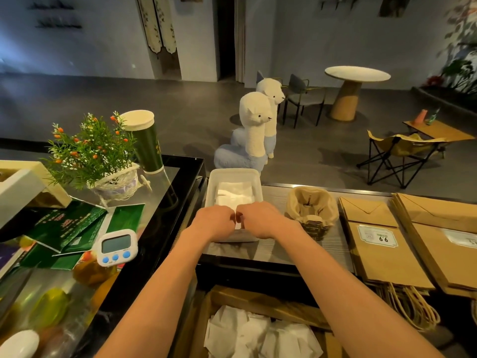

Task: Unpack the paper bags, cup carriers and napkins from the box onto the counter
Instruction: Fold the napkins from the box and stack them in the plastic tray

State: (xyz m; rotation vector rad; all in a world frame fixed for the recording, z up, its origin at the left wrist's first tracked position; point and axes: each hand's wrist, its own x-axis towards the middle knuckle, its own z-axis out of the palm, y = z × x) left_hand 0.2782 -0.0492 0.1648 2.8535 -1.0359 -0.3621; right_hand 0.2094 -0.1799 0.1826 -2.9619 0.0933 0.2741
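- Both grips, your left hand [214, 220] and right hand [260, 218], clamp the white paper napkins [239, 226].
- The white plastic tray [233, 172] sits directly below, long axis pointing away from you.

A café: a counter [340, 251] with price-tagged paper bags [379, 257] at three o'clock, a round table [357, 73] and chair [304, 96] at one o'clock.

White napkins [233, 193] fill a white tray [233, 174], beside tan carriers [312, 210], brown bags [382, 244] and a blue-buttoned white timer [116, 248].
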